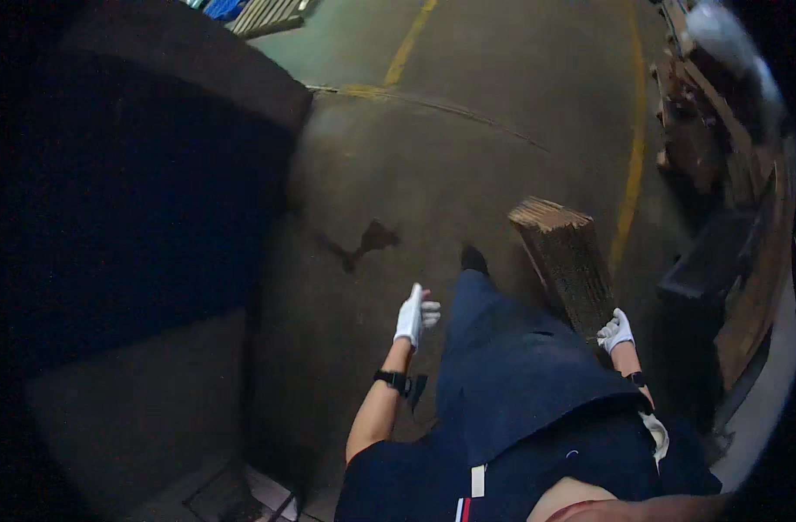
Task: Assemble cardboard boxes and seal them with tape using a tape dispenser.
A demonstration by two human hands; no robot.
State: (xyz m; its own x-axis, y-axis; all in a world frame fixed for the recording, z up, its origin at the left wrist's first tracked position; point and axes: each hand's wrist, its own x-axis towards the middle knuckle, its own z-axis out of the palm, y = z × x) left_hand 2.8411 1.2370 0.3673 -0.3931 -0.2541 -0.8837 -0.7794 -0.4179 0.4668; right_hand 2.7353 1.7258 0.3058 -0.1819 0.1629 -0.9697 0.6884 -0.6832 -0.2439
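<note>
My right hand point(615, 331), in a white glove, grips the lower end of a thick stack of brown corrugated cardboard sheets point(565, 257) that sticks forward and up at my right side. My left hand point(414, 314), also in a white glove, swings free in front of my left hip with its fingers loosely apart and nothing in it. A black band sits on each wrist. My leg in dark trousers steps forward between the two hands, with a black shoe point(473, 258) on the concrete floor.
A large dark block point(137, 200) fills the left side. Stacked wood and cardboard point(720, 139) line the right edge. Yellow lines point(628, 200) run along the grey-green floor, and a dark stain point(367, 242) lies ahead.
</note>
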